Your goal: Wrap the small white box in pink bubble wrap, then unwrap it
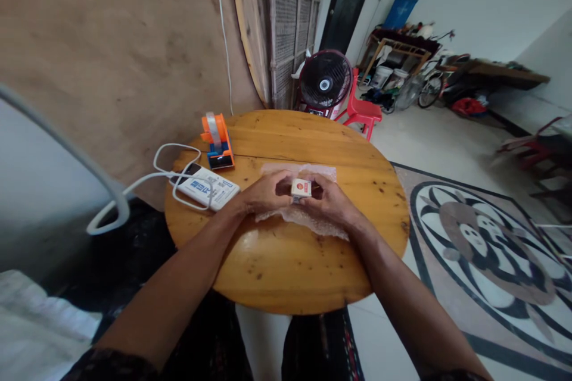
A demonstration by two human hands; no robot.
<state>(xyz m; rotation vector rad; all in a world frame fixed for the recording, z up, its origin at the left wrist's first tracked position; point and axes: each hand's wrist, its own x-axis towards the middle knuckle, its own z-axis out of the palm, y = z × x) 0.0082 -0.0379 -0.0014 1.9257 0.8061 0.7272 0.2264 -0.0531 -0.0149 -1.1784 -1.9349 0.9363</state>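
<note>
Holding: your left hand (263, 193) and right hand (328, 199) both pinch the small box (301, 188).
Place: above the bubble wrap (308, 217) on the round table (286, 274).
Tip: keep it centred over the wrap.

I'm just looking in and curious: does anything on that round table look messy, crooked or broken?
Nothing looks broken or spilled. Both hands, left and right, hold a small box over a crinkled sheet of bubble wrap. The white cable loops loosely around the power bank, beside the tape dispenser.

Round wooden table (286, 274) bears tape dispenser (217, 143), power bank (208, 187), seemingly bubble wrap (308, 214).
</note>
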